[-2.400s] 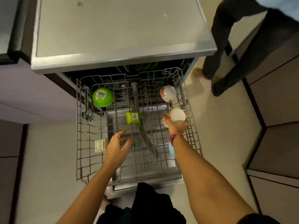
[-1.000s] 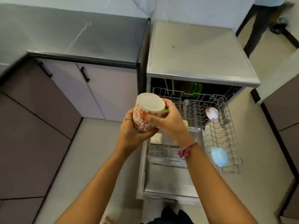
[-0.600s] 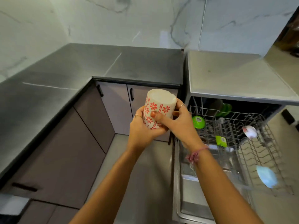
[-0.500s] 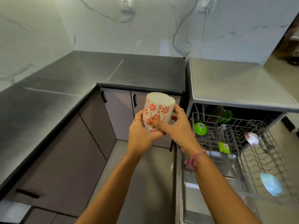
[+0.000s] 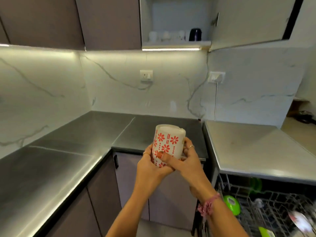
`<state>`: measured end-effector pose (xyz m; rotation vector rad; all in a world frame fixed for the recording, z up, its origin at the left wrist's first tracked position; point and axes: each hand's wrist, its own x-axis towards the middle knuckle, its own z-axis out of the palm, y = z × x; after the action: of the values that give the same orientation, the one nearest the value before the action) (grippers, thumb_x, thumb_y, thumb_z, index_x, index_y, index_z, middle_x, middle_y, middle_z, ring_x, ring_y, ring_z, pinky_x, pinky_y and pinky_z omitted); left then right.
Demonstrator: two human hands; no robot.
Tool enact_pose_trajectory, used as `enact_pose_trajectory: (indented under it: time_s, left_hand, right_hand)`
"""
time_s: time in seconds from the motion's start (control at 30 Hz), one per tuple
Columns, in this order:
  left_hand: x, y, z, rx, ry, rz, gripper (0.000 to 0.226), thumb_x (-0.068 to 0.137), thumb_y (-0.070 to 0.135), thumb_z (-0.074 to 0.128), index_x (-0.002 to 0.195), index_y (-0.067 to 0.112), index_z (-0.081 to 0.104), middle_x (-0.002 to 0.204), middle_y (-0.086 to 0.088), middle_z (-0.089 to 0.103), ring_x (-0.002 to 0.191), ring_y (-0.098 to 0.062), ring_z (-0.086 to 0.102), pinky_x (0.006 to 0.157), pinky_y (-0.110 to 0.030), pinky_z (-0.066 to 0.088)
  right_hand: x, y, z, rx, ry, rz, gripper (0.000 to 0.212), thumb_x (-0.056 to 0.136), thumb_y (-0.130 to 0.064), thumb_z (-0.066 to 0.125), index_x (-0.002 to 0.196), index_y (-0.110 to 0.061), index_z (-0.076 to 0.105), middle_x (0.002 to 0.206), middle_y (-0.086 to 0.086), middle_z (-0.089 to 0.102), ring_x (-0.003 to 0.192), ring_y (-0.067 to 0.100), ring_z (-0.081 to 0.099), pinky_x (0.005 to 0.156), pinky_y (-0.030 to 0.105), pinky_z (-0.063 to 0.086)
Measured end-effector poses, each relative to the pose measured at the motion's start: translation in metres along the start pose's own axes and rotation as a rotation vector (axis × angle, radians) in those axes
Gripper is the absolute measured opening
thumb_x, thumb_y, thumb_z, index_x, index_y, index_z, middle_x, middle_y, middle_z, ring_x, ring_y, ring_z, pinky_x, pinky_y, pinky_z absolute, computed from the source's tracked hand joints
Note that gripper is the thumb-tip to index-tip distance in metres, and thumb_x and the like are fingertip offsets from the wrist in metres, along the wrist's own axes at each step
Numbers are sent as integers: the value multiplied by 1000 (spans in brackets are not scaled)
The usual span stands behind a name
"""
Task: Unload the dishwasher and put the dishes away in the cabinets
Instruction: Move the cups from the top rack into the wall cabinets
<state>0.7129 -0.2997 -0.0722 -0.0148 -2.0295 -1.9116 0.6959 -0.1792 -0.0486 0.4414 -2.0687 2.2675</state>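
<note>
I hold a white mug with red flowers (image 5: 168,142) upside down at chest height, in front of the dark counter corner. My left hand (image 5: 150,168) cups its lower side and my right hand (image 5: 186,161) grips it from the right, thumb across the front. The dishwasher's pulled-out rack (image 5: 266,209) shows at the lower right with a green bowl (image 5: 231,204), a green cup (image 5: 266,232) and another flowered mug (image 5: 299,221) in it. High up, an open wall cabinet (image 5: 174,42) has several white cups (image 5: 165,36) and a dark jug (image 5: 195,34) on its shelf.
The dark L-shaped counter (image 5: 68,151) runs left and back below a marble wall with two sockets (image 5: 146,76). The dishwasher's grey top (image 5: 256,146) lies to the right. The cabinet's door (image 5: 251,19) hangs open at upper right. Closed base cabinets (image 5: 130,183) stand below my hands.
I took the flowered mug from the rack with my right hand, added my left, and lifted it. My view swung up from the rack to the wall and open cabinet.
</note>
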Motion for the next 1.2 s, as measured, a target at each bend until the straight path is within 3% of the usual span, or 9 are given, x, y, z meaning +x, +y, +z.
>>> enact_pose_trajectory:
  time_s: [0.17,0.33,0.43,0.53,0.6,0.73,0.97,1.1,1.2]
  left_hand:
    - [86,22,-6,8,-66,142,77,52,22,80,122,28,50,101,10,70,87,-2,68,67,-13,51]
    - [190,44,-1,17,-83,264,87,47,36,85,126,32,49,104,15,70,94,-3,68,80,-24,55]
    - [251,59,5,25,-100,346,86,47,44,84,124,42,46,108,20,67,99,1,65,85,-25,54]
    - [308,80,14,49,-92,435,85,47,56,78,123,47,41,110,26,63,102,6,60,87,-20,52]
    - [346,93,22,66,-85,490,90,55,57,80,132,42,36,118,26,57,108,5,56,92,-18,49]
    - [424,126,35,70,-67,616,82,60,55,76,129,42,35,118,26,52,107,5,54,80,-7,46]
    - [562,205,47,35,-93,792,77,76,37,73,141,25,33,121,12,50,108,-6,52,88,-19,46]
    - [636,251,43,28,-130,884,66,78,41,71,135,27,40,105,20,55,93,5,55,74,-8,44]
    - [682,286,41,14,-129,986,67,81,43,68,139,25,40,114,17,58,109,-4,57,88,-20,49]
  right_hand:
    - [82,-22,12,-15,30,-104,83,54,-26,88,124,-34,46,105,-8,66,84,1,69,68,26,58]
    - [185,-53,14,-110,77,-207,91,41,-50,85,120,-45,40,107,-16,60,93,3,62,65,18,54]
    - [245,-73,12,-125,98,-278,86,50,-44,83,123,-44,37,109,-15,57,94,3,60,62,17,55]
    - [299,-97,8,-173,138,-353,85,55,-44,83,126,-41,37,111,-9,58,95,12,64,74,29,59]
    - [333,-113,4,-181,158,-397,84,51,-50,77,124,-41,36,107,-13,56,93,10,62,71,24,58]
    - [403,-153,-1,-212,182,-493,76,59,-46,77,121,-37,34,104,-12,55,88,3,58,56,12,53]
    - [529,-230,7,-196,265,-671,72,63,-38,83,118,-22,40,101,-3,64,86,12,68,68,26,59]
    - [598,-278,17,-256,333,-795,69,64,-39,83,116,-19,42,101,-4,64,87,11,68,69,25,59]
    - [643,-314,24,-258,379,-875,63,69,-37,81,115,-18,43,103,-1,62,89,11,66,66,21,57]
